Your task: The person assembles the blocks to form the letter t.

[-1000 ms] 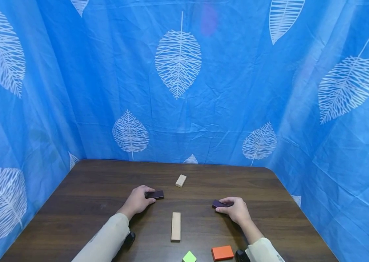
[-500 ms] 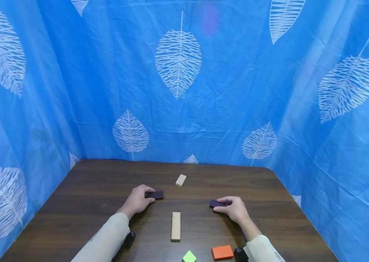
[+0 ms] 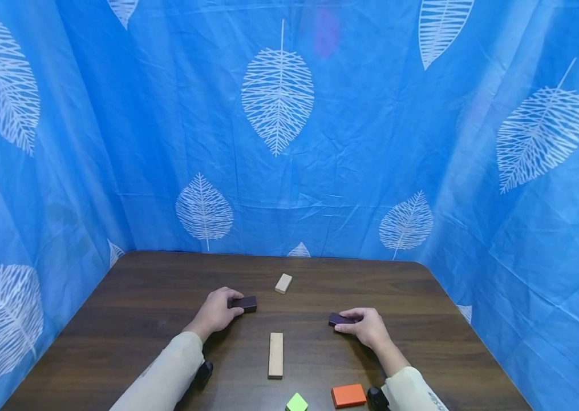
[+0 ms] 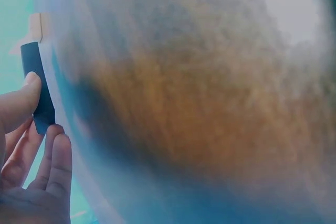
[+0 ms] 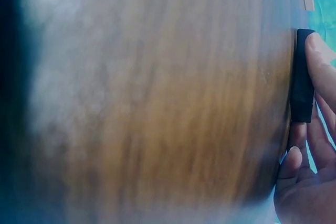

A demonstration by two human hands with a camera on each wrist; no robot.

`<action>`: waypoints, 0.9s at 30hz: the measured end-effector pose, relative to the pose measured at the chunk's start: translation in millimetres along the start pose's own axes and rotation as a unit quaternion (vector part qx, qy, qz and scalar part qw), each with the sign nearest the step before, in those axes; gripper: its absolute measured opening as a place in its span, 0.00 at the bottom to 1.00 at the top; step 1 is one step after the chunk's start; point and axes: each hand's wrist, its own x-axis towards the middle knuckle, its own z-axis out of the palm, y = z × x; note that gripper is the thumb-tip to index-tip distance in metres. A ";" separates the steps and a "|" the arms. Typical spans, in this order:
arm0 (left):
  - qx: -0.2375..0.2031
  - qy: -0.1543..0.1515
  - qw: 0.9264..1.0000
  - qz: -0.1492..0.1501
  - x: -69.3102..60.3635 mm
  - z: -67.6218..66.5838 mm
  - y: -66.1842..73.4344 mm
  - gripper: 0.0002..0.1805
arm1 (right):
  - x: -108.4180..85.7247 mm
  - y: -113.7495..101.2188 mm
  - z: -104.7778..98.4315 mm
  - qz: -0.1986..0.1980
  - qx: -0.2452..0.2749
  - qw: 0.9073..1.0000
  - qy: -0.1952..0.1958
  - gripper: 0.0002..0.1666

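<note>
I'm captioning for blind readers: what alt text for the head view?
A person's left grip holds one dark block, the right grip another dark block. On the brown table: two pale blocks, an orange block, a green block.

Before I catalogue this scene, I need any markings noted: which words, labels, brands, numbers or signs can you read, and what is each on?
None can be read.
Right sleeve: small dark marks, too small to read.
Left sleeve: perhaps a faint mark, unreadable.
Left dark block and right dark block, both held: no lettering shows.
</note>
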 end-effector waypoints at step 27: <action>-0.003 -0.018 0.999 0.036 0.6 -5.9 26.1 0.16 | -0.9 -1.6 -0.3 0.016 0.004 1.000 -0.006 0.21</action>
